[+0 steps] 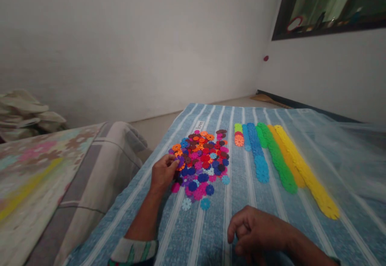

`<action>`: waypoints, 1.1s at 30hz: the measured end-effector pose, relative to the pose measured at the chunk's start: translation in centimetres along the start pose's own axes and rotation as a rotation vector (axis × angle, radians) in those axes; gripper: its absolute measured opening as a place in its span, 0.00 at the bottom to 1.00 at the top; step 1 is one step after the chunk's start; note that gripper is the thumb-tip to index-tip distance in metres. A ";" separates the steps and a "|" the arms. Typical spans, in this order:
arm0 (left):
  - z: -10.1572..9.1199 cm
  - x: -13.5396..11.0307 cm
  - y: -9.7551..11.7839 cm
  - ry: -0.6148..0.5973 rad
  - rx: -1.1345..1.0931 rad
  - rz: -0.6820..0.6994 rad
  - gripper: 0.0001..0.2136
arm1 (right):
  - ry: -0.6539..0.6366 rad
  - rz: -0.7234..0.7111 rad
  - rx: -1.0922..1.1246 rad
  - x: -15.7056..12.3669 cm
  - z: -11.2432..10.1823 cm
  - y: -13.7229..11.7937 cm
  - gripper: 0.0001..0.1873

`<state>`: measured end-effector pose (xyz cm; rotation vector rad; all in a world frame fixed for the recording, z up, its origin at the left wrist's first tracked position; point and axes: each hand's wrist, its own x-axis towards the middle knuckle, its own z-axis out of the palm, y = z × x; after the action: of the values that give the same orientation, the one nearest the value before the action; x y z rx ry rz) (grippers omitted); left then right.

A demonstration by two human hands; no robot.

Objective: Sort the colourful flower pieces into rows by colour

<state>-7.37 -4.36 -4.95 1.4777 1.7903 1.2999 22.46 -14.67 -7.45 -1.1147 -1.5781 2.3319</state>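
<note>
My left hand (pixel 163 172) rests at the left edge of a mixed pile of flat, flower-shaped plastic discs (pixel 201 162). Its fingers pinch a purple disc (pixel 180 161). My right hand (pixel 256 229) hovers low near the front of the blue striped cloth (pixel 211 234), fingers curled loosely with nothing visible in them. To the right of the pile lie sorted rows of discs: a short orange-and-green row (pixel 239 136), a blue row (pixel 257 155), a green row (pixel 276 159), an orange-yellow row (pixel 286 155) and a long yellow row (pixel 307 173).
A folded grey blanket (pixel 102 177) and a floral sheet (pixel 33 169) lie left of the cloth. Crumpled fabric (pixel 27 111) sits at the far left. White walls stand behind, with a dark framed panel (pixel 328 5) upper right. Clear plastic sheeting (pixel 356 153) lies at the right.
</note>
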 end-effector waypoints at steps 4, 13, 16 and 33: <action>0.4 0.2 -0.8 -0.017 0.033 0.051 0.10 | -0.002 0.009 -0.007 0.0 -0.1 0.4 0.19; 0.7 -0.4 -0.2 -0.096 0.020 0.060 0.10 | -0.016 0.009 0.020 -0.1 -0.1 0.3 0.19; 0.9 -0.5 0.1 -0.135 0.010 0.067 0.10 | -0.017 -0.009 0.023 -0.2 0.1 0.0 0.18; 0.3 0.1 -1.3 -0.042 0.068 0.029 0.11 | -0.008 0.002 0.027 0.1 -0.1 0.3 0.21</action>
<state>-7.77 -4.10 -6.26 1.5615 1.8085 1.2236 22.51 -14.67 -7.81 -1.1032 -1.5435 2.3547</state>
